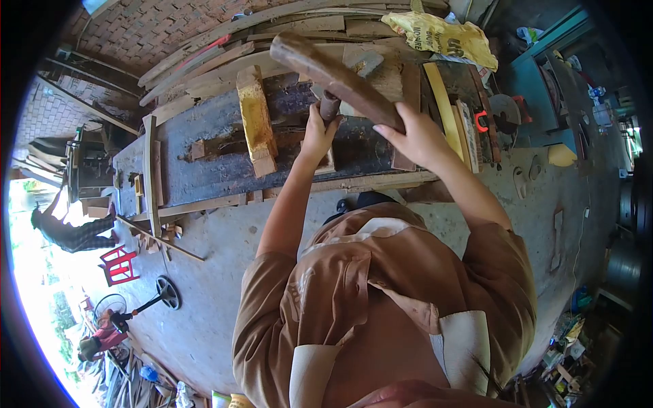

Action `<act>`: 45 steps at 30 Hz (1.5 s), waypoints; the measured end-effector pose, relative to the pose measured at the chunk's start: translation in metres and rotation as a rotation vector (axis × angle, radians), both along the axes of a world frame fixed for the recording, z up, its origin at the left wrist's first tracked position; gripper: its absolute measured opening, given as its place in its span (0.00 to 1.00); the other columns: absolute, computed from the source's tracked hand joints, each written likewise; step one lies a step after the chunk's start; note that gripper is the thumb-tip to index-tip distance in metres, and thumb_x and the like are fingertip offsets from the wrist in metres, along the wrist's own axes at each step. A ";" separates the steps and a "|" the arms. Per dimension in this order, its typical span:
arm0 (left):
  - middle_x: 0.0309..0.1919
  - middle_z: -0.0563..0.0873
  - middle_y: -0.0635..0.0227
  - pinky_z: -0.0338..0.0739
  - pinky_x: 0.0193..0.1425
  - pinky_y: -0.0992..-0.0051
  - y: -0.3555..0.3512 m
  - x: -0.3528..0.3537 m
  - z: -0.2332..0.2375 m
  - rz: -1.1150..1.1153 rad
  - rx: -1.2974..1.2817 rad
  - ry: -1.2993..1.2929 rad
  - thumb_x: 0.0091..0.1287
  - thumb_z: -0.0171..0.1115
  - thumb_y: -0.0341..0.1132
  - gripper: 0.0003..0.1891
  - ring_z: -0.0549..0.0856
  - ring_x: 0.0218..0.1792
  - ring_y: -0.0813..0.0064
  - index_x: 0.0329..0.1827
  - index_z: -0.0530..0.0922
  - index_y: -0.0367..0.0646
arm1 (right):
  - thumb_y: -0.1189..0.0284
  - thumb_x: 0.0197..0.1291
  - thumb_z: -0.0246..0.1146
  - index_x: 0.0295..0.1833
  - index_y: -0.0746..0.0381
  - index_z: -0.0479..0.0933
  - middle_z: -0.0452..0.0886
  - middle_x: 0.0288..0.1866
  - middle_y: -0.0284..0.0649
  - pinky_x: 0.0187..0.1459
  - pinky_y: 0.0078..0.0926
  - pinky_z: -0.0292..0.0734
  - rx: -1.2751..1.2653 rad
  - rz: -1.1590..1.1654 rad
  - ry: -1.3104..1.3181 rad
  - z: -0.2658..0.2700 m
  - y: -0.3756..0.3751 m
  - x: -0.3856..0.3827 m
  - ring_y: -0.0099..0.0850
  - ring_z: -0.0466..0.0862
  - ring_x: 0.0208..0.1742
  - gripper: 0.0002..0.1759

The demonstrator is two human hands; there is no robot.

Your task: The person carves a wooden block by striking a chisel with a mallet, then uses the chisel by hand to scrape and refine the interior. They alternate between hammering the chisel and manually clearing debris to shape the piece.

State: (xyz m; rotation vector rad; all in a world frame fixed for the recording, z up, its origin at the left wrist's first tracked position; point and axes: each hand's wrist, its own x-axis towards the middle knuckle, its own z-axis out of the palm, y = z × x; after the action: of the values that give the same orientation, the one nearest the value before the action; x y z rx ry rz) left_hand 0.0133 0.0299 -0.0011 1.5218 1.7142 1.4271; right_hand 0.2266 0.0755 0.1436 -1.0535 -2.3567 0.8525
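Observation:
My right hand [415,136] is closed round the lower end of a thick brown wooden bar [333,71], which slants up and to the left over the workbench. Below the bar, my left hand [318,136] grips a short dark cylindrical handle [329,107]; the tool's far end is partly hidden behind the bar. Pieces of wood [388,75] lie on the dark bench top [218,163] around and beyond both hands. A yellowish wooden block [256,122] lies to the left of my left hand.
Long planks [299,27] are stacked along the bench's far side, with a yellow sack [445,41] at the back right. A red clamp [481,122] is on the right. One person [75,228] is at the far left; a red stool [119,265] stands nearby.

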 end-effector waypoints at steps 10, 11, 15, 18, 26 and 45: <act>0.41 0.77 0.44 0.72 0.46 0.65 -0.002 -0.001 0.004 0.025 -0.040 0.009 0.59 0.61 0.30 0.23 0.79 0.42 0.48 0.52 0.60 0.31 | 0.58 0.57 0.62 0.48 0.67 0.66 0.77 0.33 0.53 0.35 0.38 0.72 0.000 -0.001 0.045 -0.014 -0.005 0.002 0.48 0.80 0.33 0.25; 0.40 0.77 0.45 0.72 0.46 0.65 -0.001 -0.004 -0.002 0.018 -0.021 -0.010 0.60 0.60 0.30 0.22 0.79 0.41 0.50 0.52 0.60 0.31 | 0.58 0.57 0.62 0.48 0.67 0.66 0.77 0.33 0.53 0.35 0.38 0.72 0.004 -0.003 0.048 -0.010 -0.003 0.004 0.48 0.80 0.33 0.25; 0.38 0.77 0.49 0.73 0.43 0.67 -0.005 -0.011 -0.003 0.018 -0.009 -0.002 0.60 0.59 0.29 0.21 0.80 0.38 0.56 0.51 0.60 0.32 | 0.57 0.57 0.61 0.47 0.67 0.67 0.77 0.37 0.56 0.39 0.36 0.72 -0.102 -0.006 -0.170 0.007 0.000 0.006 0.48 0.80 0.40 0.24; 0.37 0.77 0.51 0.73 0.42 0.68 -0.009 -0.009 0.004 0.032 0.006 0.003 0.61 0.60 0.30 0.21 0.79 0.37 0.60 0.51 0.61 0.32 | 0.52 0.57 0.59 0.46 0.64 0.67 0.79 0.32 0.55 0.35 0.43 0.73 -0.004 -0.104 0.180 -0.004 0.006 0.003 0.53 0.80 0.34 0.26; 0.36 0.77 0.52 0.73 0.42 0.68 -0.009 -0.012 -0.001 0.034 -0.008 -0.037 0.61 0.61 0.33 0.21 0.79 0.36 0.61 0.50 0.61 0.33 | 0.50 0.59 0.56 0.50 0.67 0.66 0.79 0.32 0.54 0.34 0.42 0.73 0.064 -0.178 -0.351 -0.051 0.073 -0.015 0.50 0.80 0.35 0.29; 0.39 0.77 0.49 0.72 0.44 0.68 -0.010 -0.014 -0.001 0.026 -0.024 -0.059 0.61 0.61 0.33 0.22 0.79 0.39 0.57 0.52 0.61 0.34 | 0.49 0.56 0.58 0.57 0.60 0.66 0.73 0.51 0.49 0.49 0.39 0.75 0.165 -0.117 -0.565 -0.074 0.111 -0.047 0.44 0.77 0.51 0.31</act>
State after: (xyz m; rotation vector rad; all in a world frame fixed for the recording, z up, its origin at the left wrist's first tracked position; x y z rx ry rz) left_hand -0.0011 0.0203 -0.0024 1.4358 1.7161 1.4440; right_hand 0.1795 0.1862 0.0699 -1.4921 -2.7148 0.3315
